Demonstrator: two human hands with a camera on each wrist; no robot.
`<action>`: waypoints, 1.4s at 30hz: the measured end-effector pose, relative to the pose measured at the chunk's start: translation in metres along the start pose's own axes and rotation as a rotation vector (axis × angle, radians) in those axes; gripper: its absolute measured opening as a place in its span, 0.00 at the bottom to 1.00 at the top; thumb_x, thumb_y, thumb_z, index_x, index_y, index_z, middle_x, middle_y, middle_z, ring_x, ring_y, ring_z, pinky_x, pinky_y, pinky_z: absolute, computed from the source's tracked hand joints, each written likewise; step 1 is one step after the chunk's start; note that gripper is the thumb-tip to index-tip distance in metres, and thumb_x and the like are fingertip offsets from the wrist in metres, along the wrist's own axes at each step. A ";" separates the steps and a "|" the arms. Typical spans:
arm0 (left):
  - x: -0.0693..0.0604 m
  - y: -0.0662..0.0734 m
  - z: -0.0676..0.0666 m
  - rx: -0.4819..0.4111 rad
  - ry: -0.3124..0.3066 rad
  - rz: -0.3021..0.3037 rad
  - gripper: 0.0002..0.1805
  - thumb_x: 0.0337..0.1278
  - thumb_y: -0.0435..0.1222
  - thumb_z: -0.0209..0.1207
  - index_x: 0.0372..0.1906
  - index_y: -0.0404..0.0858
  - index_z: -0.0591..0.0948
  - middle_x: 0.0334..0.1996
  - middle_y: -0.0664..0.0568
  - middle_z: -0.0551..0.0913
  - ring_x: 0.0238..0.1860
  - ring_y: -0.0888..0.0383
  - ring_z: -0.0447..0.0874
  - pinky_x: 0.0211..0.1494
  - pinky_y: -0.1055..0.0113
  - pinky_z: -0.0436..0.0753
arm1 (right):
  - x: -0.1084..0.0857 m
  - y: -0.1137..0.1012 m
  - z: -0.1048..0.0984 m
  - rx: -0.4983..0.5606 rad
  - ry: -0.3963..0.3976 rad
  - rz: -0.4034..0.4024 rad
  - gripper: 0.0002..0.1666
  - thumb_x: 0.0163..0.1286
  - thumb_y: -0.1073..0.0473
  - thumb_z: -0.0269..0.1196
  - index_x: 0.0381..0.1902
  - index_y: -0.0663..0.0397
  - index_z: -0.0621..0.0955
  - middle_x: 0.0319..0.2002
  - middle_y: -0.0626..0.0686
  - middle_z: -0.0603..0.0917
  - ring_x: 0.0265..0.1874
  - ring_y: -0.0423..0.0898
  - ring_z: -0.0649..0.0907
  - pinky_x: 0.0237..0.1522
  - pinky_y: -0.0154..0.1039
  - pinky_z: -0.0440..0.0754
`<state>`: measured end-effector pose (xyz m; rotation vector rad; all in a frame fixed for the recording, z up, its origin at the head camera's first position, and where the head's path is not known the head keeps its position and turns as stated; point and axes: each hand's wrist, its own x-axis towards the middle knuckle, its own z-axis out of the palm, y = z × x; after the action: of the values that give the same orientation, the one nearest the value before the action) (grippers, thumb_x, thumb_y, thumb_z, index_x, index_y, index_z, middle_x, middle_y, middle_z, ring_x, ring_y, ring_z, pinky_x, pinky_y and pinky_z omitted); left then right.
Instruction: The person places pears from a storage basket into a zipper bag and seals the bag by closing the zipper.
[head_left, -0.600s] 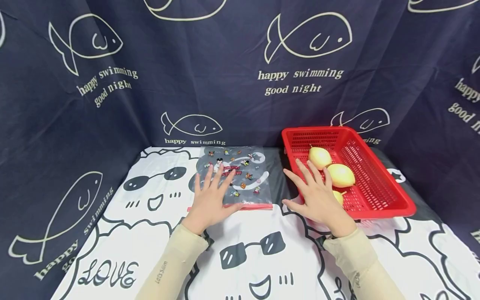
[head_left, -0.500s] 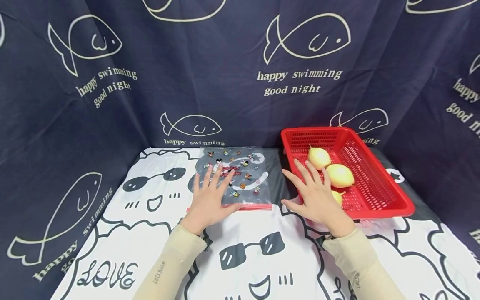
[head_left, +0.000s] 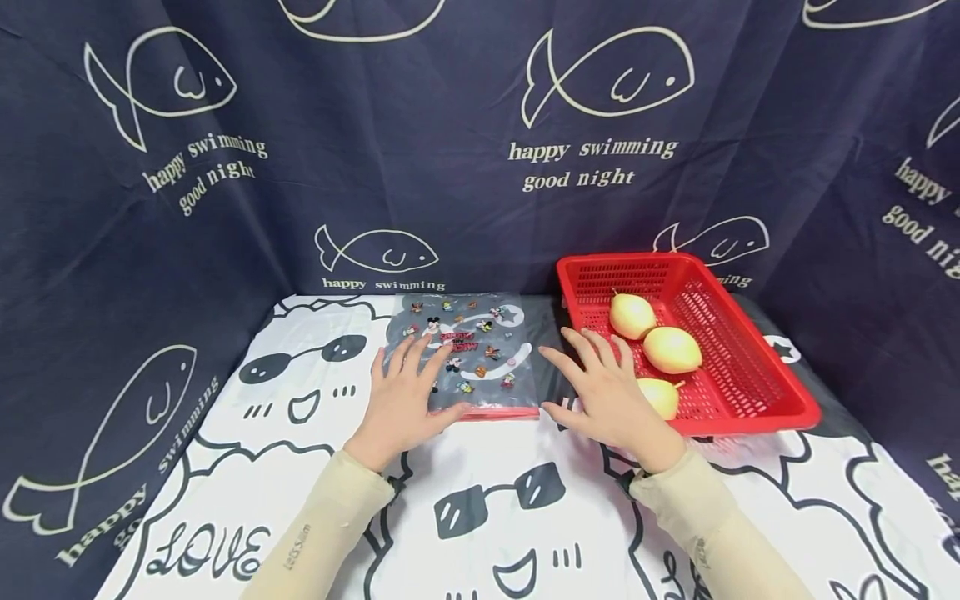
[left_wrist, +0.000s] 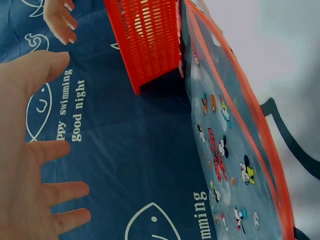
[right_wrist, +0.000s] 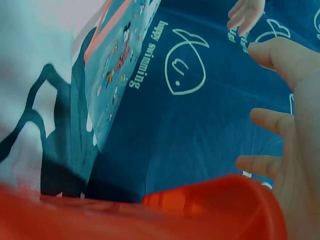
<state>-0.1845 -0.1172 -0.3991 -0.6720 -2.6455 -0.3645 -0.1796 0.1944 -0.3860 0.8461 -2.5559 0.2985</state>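
A clear zip bag (head_left: 495, 358) with cartoon prints and a red edge lies flat on the tabletop in the head view. My left hand (head_left: 402, 408), fingers spread, is over its left side and holds nothing. Between the bag and the red basket (head_left: 750, 367), my right hand (head_left: 611, 400) is also spread and empty, near the basket's left rim. Three yellow pears (head_left: 672, 350) lie in the basket. The left wrist view shows my left hand (left_wrist: 35, 150) apart from the bag (left_wrist: 235, 165); the right wrist view shows my right hand (right_wrist: 295, 130) above the basket rim (right_wrist: 225, 200).
A white cloth (head_left: 300, 467) with black cartoon drawings covers the table. Dark blue curtains (head_left: 465, 125) with fish prints stand behind it and at both sides.
Both hands have shifted slightly left in the head view, as has the whole scene. More of the nearest pear shows beside my right hand.
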 end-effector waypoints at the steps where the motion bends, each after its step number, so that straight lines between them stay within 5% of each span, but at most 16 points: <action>1: 0.000 -0.001 0.000 -0.002 0.010 0.003 0.46 0.53 0.64 0.59 0.72 0.43 0.68 0.70 0.38 0.65 0.70 0.38 0.59 0.67 0.31 0.53 | 0.001 -0.001 0.001 -0.002 -0.003 -0.006 0.42 0.59 0.38 0.65 0.68 0.46 0.71 0.69 0.64 0.64 0.67 0.66 0.62 0.60 0.73 0.53; 10: -0.007 -0.006 -0.001 0.019 -0.030 -0.009 0.45 0.51 0.62 0.63 0.70 0.42 0.70 0.63 0.36 0.70 0.62 0.37 0.68 0.60 0.30 0.64 | 0.011 -0.018 0.010 -0.009 -0.016 -0.080 0.39 0.60 0.40 0.65 0.67 0.47 0.73 0.64 0.64 0.69 0.61 0.63 0.66 0.59 0.65 0.59; 21: -0.016 -0.013 0.005 0.075 -0.071 -0.020 0.44 0.52 0.63 0.62 0.68 0.40 0.71 0.61 0.36 0.70 0.63 0.38 0.67 0.61 0.30 0.62 | 0.018 -0.030 0.030 -0.045 -0.047 -0.155 0.36 0.61 0.37 0.65 0.63 0.46 0.76 0.61 0.62 0.72 0.58 0.60 0.69 0.62 0.64 0.59; 29: -0.021 -0.021 0.018 0.123 -0.203 -0.010 0.44 0.55 0.64 0.60 0.70 0.41 0.69 0.64 0.37 0.68 0.66 0.38 0.63 0.64 0.27 0.56 | 0.024 -0.036 0.042 -0.084 -0.168 -0.142 0.36 0.63 0.35 0.63 0.65 0.44 0.75 0.61 0.62 0.72 0.61 0.60 0.69 0.64 0.66 0.59; 42: -0.027 -0.027 0.036 0.106 -0.315 0.028 0.40 0.61 0.62 0.57 0.70 0.42 0.69 0.64 0.36 0.68 0.65 0.36 0.65 0.62 0.27 0.60 | 0.028 -0.040 0.070 -0.081 -0.226 -0.203 0.35 0.65 0.33 0.60 0.63 0.47 0.74 0.56 0.60 0.73 0.57 0.59 0.71 0.61 0.67 0.62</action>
<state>-0.1869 -0.1394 -0.4471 -0.7874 -2.9210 -0.1152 -0.1982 0.1257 -0.4322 1.1556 -2.6353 0.0379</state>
